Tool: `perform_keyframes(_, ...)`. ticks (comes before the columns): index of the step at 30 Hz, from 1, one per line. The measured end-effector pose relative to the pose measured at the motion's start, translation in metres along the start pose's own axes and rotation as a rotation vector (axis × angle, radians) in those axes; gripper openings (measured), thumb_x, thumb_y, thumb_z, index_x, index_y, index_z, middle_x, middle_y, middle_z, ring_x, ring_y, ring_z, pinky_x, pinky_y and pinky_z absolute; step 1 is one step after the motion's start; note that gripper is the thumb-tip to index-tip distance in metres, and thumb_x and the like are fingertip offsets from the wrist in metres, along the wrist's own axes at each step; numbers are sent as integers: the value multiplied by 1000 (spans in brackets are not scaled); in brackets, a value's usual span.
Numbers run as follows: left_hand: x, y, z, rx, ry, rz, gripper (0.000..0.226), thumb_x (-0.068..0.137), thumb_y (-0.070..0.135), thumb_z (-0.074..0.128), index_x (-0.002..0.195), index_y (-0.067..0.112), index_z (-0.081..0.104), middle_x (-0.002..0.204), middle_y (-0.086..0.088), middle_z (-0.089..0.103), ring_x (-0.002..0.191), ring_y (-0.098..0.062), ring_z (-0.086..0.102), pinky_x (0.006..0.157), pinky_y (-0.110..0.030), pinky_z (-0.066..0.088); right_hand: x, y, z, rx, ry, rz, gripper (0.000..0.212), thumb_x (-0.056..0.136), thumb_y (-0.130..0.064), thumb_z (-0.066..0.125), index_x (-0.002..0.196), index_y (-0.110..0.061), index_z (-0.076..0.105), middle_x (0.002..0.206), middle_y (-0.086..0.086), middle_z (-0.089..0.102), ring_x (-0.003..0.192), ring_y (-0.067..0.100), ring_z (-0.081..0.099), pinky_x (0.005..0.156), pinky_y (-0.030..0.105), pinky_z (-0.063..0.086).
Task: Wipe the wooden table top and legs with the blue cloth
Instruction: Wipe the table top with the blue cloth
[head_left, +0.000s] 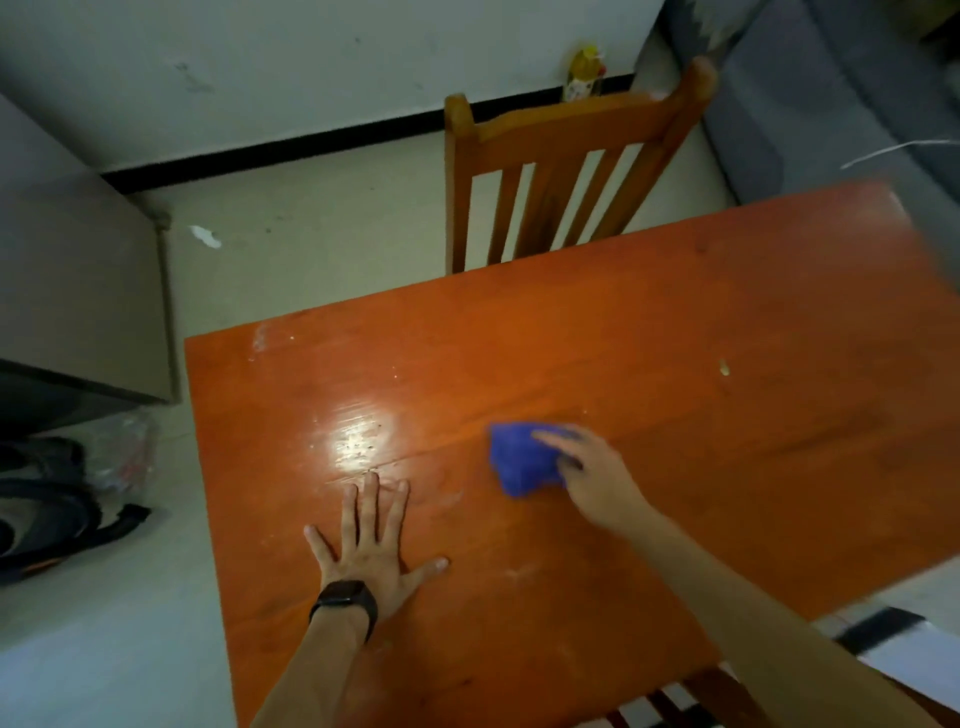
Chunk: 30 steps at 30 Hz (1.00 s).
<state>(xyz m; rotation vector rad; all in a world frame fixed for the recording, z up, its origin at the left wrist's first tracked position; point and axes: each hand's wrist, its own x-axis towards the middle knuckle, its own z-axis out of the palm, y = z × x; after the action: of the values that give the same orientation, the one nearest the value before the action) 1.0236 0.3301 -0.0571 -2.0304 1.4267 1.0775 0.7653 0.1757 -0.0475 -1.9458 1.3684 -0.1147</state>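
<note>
While the left hand (366, 545) lies flat, fingers spread, near the desk's (675, 322) left edge, the right hand (592, 478) grips the cloth (519, 460) mid-desk. A chair (561, 171) stands at the far edge; a crumb (723, 368) lies toward the right.

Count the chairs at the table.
2. One chair stands at the table's far side; a second chair shows only its back at the near edge, bottom right. More may sit out of view.
</note>
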Motion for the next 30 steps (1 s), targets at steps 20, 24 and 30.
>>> perform_keyframes(20, -53, -115, 32, 34, 338, 441, 79, 94, 54, 36, 152, 39, -16, 155, 6, -29, 145, -18, -24, 118, -52, -9, -80, -33, 57, 23, 438, 406, 55, 77, -16, 44, 124, -42, 59, 138, 7, 53, 126, 31, 49, 108, 39, 37)
perform_keyframes(24, -70, -160, 54, 172, 214, 395, 78, 96, 58, 30, 152, 35, -20, 155, 0, -33, 147, -24, -22, 117, -53, -10, -93, -54, 106, -143, 462, 669, 62, 89, -18, 47, 145, -41, 37, 153, -1, 34, 134, 33, 31, 105, 55, 32)
perform_keyframes(30, -82, -178, 64, 338, 130, 390, 85, 95, 64, 31, 148, 34, -28, 151, 2, -41, 146, -22, -26, 114, -60, -9, -183, -157, 242, -89, 214, 247, 60, 82, -10, 45, 136, -33, 53, 141, 1, 50, 121, 33, 44, 89, 51, 47)
